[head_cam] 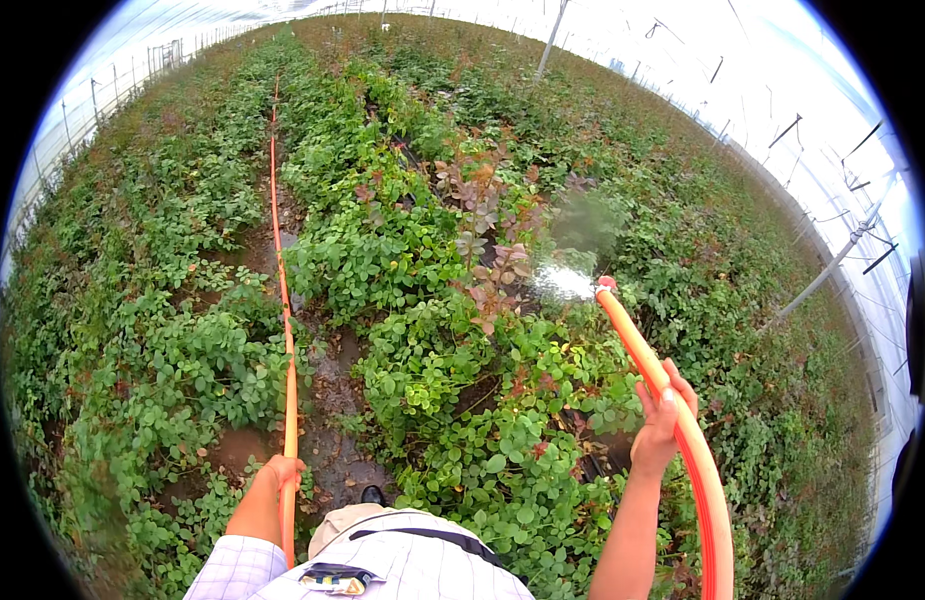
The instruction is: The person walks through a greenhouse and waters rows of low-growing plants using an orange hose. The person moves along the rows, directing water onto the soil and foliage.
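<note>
My right hand (662,420) grips the orange hose (695,450) a short way behind its outlet, at the right. Water (563,283) sprays leftward from the reddish hose end (605,284) onto the rose-like bushes (492,277). At the lower left, my left hand (284,472) is closed around another stretch of orange hose (290,397). That stretch runs straight up the muddy path between the plant rows. Where the two stretches join cannot be seen.
Dense leafy plant rows (432,390) border the wet, muddy path (338,427). A dark shoe (373,495) shows below me on the path. Slanted metal posts (822,274) stand at the right, beneath pale greenhouse sheeting (702,45). Dark drip lines (593,457) lie among the plants.
</note>
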